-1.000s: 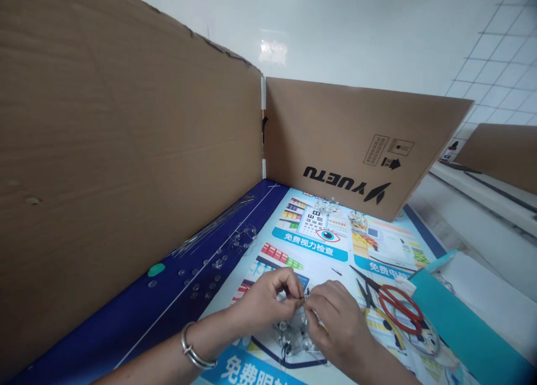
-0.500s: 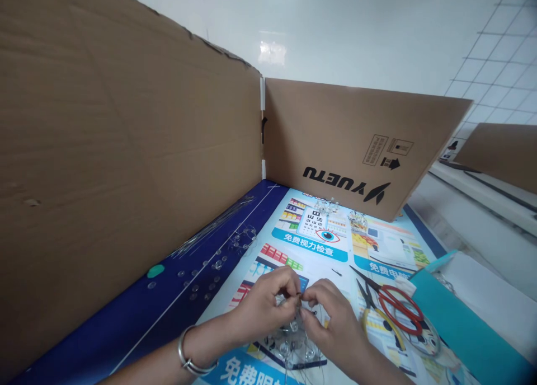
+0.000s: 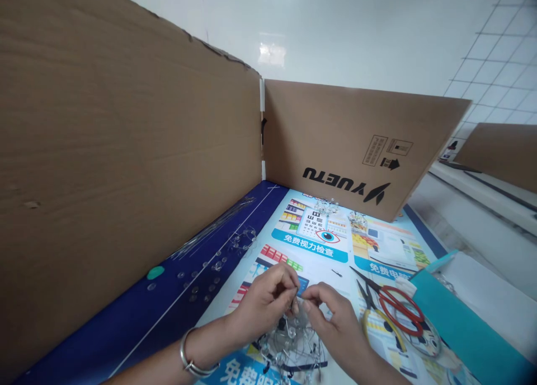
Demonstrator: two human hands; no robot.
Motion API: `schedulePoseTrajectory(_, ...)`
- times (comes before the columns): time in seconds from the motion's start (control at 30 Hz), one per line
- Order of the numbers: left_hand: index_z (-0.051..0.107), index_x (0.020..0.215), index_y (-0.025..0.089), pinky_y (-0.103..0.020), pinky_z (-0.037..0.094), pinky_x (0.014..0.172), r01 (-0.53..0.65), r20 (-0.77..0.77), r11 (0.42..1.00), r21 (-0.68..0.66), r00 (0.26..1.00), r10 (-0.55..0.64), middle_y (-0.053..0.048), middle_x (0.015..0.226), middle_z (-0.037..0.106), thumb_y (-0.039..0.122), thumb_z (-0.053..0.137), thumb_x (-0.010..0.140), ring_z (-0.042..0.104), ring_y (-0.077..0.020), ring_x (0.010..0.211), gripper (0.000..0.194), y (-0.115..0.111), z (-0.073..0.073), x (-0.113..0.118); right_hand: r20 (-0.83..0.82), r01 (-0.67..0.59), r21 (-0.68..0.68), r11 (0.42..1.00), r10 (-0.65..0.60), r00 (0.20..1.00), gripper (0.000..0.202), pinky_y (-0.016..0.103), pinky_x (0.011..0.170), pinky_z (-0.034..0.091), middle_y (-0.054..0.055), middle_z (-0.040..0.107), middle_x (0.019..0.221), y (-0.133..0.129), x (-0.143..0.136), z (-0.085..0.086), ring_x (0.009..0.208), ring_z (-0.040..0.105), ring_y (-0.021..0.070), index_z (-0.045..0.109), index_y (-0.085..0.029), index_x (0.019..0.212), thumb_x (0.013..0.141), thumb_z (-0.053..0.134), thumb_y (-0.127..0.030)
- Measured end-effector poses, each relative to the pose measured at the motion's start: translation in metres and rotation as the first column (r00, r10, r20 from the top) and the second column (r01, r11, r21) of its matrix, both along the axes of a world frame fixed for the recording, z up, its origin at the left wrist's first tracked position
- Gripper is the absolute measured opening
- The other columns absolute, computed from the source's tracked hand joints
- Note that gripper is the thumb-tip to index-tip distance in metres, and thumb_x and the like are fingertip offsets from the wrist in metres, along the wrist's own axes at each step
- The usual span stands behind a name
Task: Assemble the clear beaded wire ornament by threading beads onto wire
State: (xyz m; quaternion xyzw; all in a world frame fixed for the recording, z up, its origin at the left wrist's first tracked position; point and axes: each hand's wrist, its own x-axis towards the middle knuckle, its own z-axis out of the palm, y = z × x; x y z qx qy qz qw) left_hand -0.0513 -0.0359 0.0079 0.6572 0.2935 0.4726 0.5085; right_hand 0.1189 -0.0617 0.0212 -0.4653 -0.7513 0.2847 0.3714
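My left hand (image 3: 272, 295) is closed in a pinch, with a thin wire (image 3: 297, 293) at its fingertips. My right hand (image 3: 333, 318) is just right of it, thumb and forefinger pinched together; whatever they hold is too small to make out. Directly below both hands lies a tangled cluster of clear beads and wires (image 3: 289, 343) on the printed sheet. Part of this cluster is hidden by the fingers. A metal bangle (image 3: 187, 354) circles my left wrist.
Red-handled scissors (image 3: 400, 309) and yellow-handled pliers (image 3: 381, 323) lie right of my hands. Loose clear beads (image 3: 195, 290), a green blob (image 3: 155, 272) and thin wires (image 3: 213, 228) are at left. Cardboard panels (image 3: 361, 144) stand behind; a teal box (image 3: 474, 318) sits right.
My fingertips have drawn slightly apart, the left hand shifting a little left. More of the bead and wire cluster shows beneath them. The tools and loose beads have stayed put.
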Motion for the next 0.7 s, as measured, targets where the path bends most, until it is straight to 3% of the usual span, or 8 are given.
schedulePoseTrajectory(0.13,0.046,0.07,0.016,-0.021,0.047,0.056,-0.032,-0.069,0.997,0.064,0.997,0.037,0.0,0.083,0.054,0.007,0.048,0.081,0.055,-0.0063,0.057,0.014,0.001,0.001,0.0,-0.036,0.011,-0.021,1.0,-0.011,0.999,0.011,0.023,0.062,0.042,0.0,0.058,0.076,0.001,0.002,-0.001,0.067,0.054,0.0126,0.06,-0.02,0.087,0.083,0.05,-0.018)
schedulePoseTrajectory(0.33,0.049,0.067,0.016,-0.022,0.045,0.062,-0.063,-0.147,0.985,0.163,0.985,0.087,-0.001,0.075,0.058,0.004,0.053,0.077,0.056,-0.01,0.067,0.016,-0.001,0.004,0.0,-0.045,0.006,-0.007,1.0,-0.006,0.999,0.014,0.021,0.06,0.041,-0.001,0.058,0.068,0.0,0.0,0.002,0.064,0.054,0.0117,0.061,-0.019,0.074,0.083,0.051,-0.018)
schedulePoseTrajectory(0.47,0.051,0.066,0.015,-0.022,0.044,0.06,-0.064,-0.166,0.987,0.151,0.982,0.089,0.0,0.072,0.059,0.003,0.053,0.076,0.056,-0.01,0.065,0.016,0.0,0.006,0.001,-0.023,0.036,0.023,0.999,-0.035,0.999,0.013,0.022,0.059,0.04,-0.001,0.058,0.065,0.001,-0.002,0.001,0.061,0.054,0.0118,0.06,-0.018,0.07,0.078,0.051,-0.012)
schedulePoseTrajectory(0.7,0.059,0.069,0.015,-0.021,0.042,0.057,-0.054,-0.284,0.99,0.133,0.954,0.091,0.0,0.065,0.062,0.008,0.058,0.074,0.055,-0.0107,0.06,0.009,0.002,0.011,-0.005,0.013,0.038,0.23,0.973,-0.042,0.999,0.014,0.025,0.057,0.038,-0.001,0.052,0.061,-0.001,-0.001,0.003,0.061,0.05,0.0136,0.052,-0.018,0.063,0.068,0.047,-0.006)
